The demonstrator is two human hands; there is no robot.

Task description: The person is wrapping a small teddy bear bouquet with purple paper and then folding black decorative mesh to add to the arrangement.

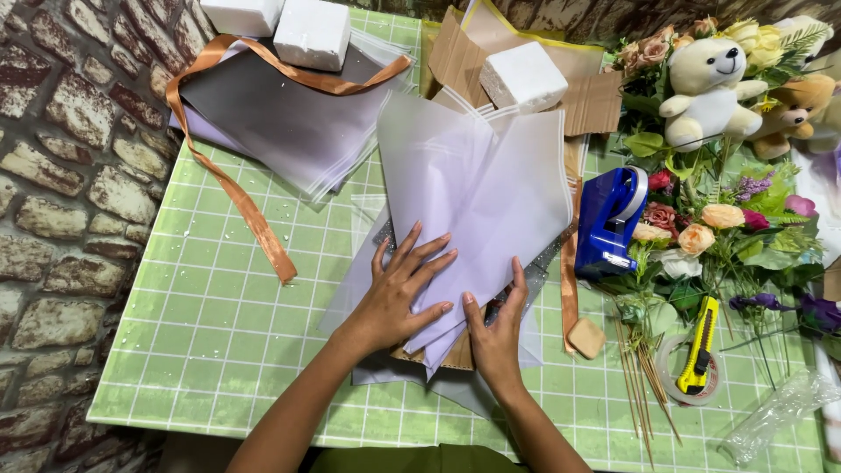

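Observation:
My left hand [399, 293] lies flat with fingers spread on a fan of pale lilac translucent wrapping sheets [491, 188] in the middle of the green checked table [219, 324]. My right hand [498, 328] presses and pinches the lower right edge of the same sheets, thumb up along the fold. Under the sheets' narrow lower end a piece of brown cardboard [455, 357] shows. Both hands sit at the gathered bottom of the fan.
An orange ribbon [250, 219] loops over a stack of sheets [289, 123] at back left, near white foam blocks [314, 33]. A blue tape dispenser [609, 219], artificial flowers [714, 223], plush bears [710, 83], a yellow utility knife [699, 346], a tape roll and wooden skewers [644, 385] lie right.

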